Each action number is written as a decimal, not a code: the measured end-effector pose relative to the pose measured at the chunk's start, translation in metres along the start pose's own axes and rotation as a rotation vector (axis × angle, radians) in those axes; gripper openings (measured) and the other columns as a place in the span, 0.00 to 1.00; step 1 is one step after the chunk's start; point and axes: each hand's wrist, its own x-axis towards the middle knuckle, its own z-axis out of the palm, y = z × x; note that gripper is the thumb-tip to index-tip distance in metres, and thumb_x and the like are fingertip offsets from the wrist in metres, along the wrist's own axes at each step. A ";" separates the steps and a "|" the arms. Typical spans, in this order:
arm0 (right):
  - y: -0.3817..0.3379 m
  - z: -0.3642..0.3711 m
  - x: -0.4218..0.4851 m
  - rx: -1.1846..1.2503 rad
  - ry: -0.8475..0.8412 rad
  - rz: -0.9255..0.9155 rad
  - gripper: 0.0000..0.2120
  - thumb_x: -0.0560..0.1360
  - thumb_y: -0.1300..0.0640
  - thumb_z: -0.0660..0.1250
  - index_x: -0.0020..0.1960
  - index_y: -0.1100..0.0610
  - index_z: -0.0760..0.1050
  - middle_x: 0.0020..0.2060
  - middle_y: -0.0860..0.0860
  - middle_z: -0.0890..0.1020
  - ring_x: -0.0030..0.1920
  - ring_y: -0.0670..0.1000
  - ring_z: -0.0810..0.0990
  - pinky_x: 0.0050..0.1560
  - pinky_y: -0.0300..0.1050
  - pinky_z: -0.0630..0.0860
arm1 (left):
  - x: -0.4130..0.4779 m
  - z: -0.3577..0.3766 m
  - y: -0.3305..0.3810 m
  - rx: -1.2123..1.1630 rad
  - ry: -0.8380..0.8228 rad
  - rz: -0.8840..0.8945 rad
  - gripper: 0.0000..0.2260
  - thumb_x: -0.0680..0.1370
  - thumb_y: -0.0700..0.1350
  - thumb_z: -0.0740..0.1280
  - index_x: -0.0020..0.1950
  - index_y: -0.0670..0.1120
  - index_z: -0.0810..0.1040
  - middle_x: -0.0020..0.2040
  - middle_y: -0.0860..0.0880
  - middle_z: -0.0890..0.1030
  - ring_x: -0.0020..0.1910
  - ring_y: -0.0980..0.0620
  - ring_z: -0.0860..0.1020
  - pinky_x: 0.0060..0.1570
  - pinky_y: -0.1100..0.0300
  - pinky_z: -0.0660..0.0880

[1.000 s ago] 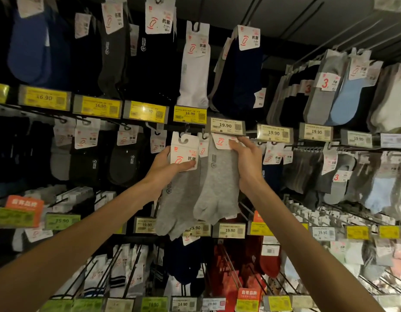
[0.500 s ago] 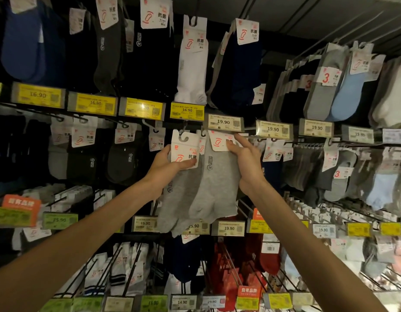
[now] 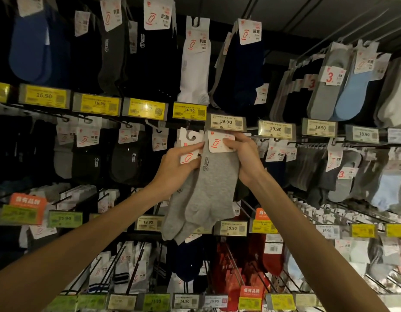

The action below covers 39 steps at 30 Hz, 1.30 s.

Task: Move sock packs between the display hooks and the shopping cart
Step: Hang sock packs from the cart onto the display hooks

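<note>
Both hands are raised to the sock wall, each grasping a pack just below the 19.90 price tag (image 3: 227, 122). The right hand (image 3: 245, 159) pinches the white card header (image 3: 217, 144) of the front grey sock pack (image 3: 214, 190), thumb on the printed face and fingers behind. The left hand (image 3: 175, 171) holds the second grey pack (image 3: 175, 210) by its own card (image 3: 190, 140), fingers laid across the front of it. The two packs overlap, the front one lying partly over the other, and their toes hang loose above the lower row of price tags. The display hook that serves them is hidden behind the tag and the cards, so I cannot tell whether either pack is threaded on it or free. The shopping cart is out of view. These packs look very light and limp: the knit fabric will drape, swing and fold under any pull, and it gives no firm purchase. The card is the only stiff part, yet it is thin and would likely crease or tear at the cut-out if tugged sideways. The sensible hold is therefore the one shown, at the card near its hanging slot, guiding the slot straight along the hook and letting the socks trail.
</note>
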 end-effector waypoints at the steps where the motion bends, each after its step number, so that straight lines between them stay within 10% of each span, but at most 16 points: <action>1: -0.002 0.001 0.002 0.001 0.019 -0.006 0.12 0.78 0.64 0.65 0.61 0.57 0.76 0.51 0.53 0.84 0.48 0.50 0.84 0.42 0.44 0.82 | 0.001 0.002 0.001 -0.010 -0.007 -0.004 0.20 0.77 0.41 0.71 0.68 0.51 0.78 0.63 0.56 0.80 0.65 0.57 0.76 0.66 0.53 0.73; 11: -0.004 0.011 0.028 -0.045 0.148 -0.001 0.15 0.79 0.63 0.65 0.65 0.57 0.71 0.45 0.54 0.83 0.38 0.48 0.83 0.29 0.39 0.79 | -0.007 0.024 0.014 -0.161 0.071 -0.093 0.12 0.81 0.42 0.65 0.63 0.47 0.81 0.53 0.60 0.83 0.53 0.67 0.79 0.48 0.74 0.74; 21: -0.006 0.008 0.035 -0.034 0.158 0.012 0.11 0.77 0.64 0.68 0.45 0.50 0.68 0.42 0.53 0.81 0.39 0.50 0.82 0.41 0.49 0.81 | -0.007 0.030 0.000 -0.182 0.157 -0.125 0.21 0.71 0.40 0.77 0.64 0.46 0.80 0.58 0.51 0.83 0.58 0.57 0.81 0.60 0.57 0.78; 39: 0.006 -0.001 0.046 -0.146 0.093 -0.195 0.13 0.75 0.64 0.70 0.57 0.53 0.74 0.51 0.54 0.84 0.47 0.52 0.84 0.43 0.45 0.82 | 0.005 0.027 -0.006 -0.095 0.139 -0.114 0.19 0.72 0.43 0.77 0.61 0.51 0.82 0.58 0.54 0.83 0.57 0.58 0.80 0.61 0.56 0.78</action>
